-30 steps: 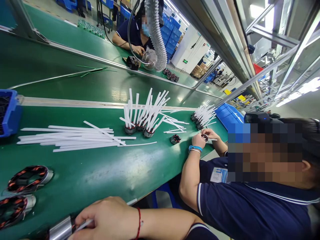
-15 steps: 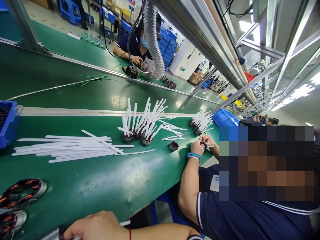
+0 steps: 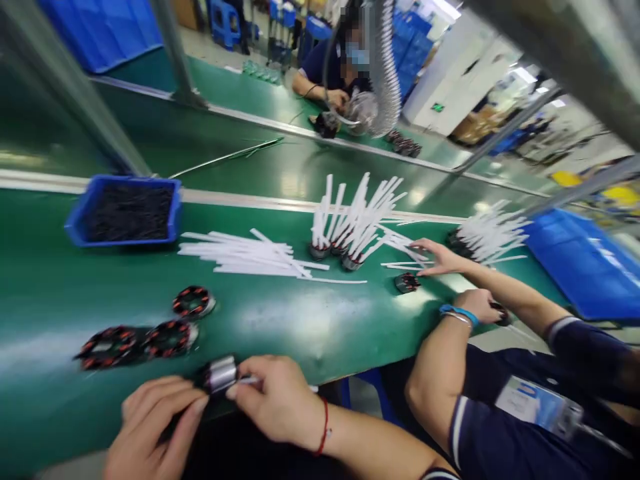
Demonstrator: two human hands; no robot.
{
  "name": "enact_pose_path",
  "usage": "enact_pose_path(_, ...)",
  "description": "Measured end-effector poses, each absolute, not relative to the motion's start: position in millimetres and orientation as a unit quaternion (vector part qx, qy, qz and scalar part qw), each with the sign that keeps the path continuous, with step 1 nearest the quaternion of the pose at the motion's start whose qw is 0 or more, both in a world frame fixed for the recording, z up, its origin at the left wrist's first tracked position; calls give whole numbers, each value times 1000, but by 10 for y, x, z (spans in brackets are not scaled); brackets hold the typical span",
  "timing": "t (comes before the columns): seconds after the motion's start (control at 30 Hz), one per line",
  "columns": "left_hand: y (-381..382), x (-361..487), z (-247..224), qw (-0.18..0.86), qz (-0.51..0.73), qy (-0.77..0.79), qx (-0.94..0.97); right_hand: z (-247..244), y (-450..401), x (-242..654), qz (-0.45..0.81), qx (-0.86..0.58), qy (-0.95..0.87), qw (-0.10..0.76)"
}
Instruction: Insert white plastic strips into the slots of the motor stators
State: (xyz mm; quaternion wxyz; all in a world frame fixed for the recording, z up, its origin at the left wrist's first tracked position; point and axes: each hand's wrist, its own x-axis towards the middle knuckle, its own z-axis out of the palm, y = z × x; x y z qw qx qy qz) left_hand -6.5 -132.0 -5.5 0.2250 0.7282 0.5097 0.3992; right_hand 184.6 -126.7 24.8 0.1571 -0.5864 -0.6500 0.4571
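Note:
A motor stator (image 3: 221, 375), a silver ring with dark windings, is on its side between my two hands near the table's front edge. My left hand (image 3: 155, 423) is closed, its fingertips at the left end of the stator. At the other end, my right hand (image 3: 280, 397) pinches a narrow white strip (image 3: 251, 380) that points into the stator. Fingers partly hide the strip. Just beyond my hands lie three stators with copper windings, the closest a stator (image 3: 170, 338) lying flat. A pile of loose white strips (image 3: 245, 253) is farther back.
A blue bin (image 3: 125, 237) of dark pieces stands at the back left. Several stators bristling with upright white strips (image 3: 353, 223) stand mid-table. At right, a co-worker's hand (image 3: 443, 257) reaches over the table near a lone stator (image 3: 407, 282). A blue crate (image 3: 585, 267) is beyond.
My view has swung left, bringing my left hand, the stator and the whole blue bin into sight. The co-worker's far hand has reached out toward the loose strips.

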Motion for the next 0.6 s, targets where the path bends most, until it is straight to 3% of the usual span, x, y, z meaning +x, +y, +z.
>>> enact_pose_path(0.1, -1392, -9, -48, 154, 376, 521, 751, 223, -1301, 1831, 484, -579, -628, 189)
enact_pose_path(0.3, -1416, 74, 29, 342, 335, 602, 639, 104, -1271, 1787, 538, -561, -597, 199)
enact_pose_path(0.6, -1392, 49, 107, 381, 303, 605, 630, 165, -1275, 1805, 510, -590, -601, 176)
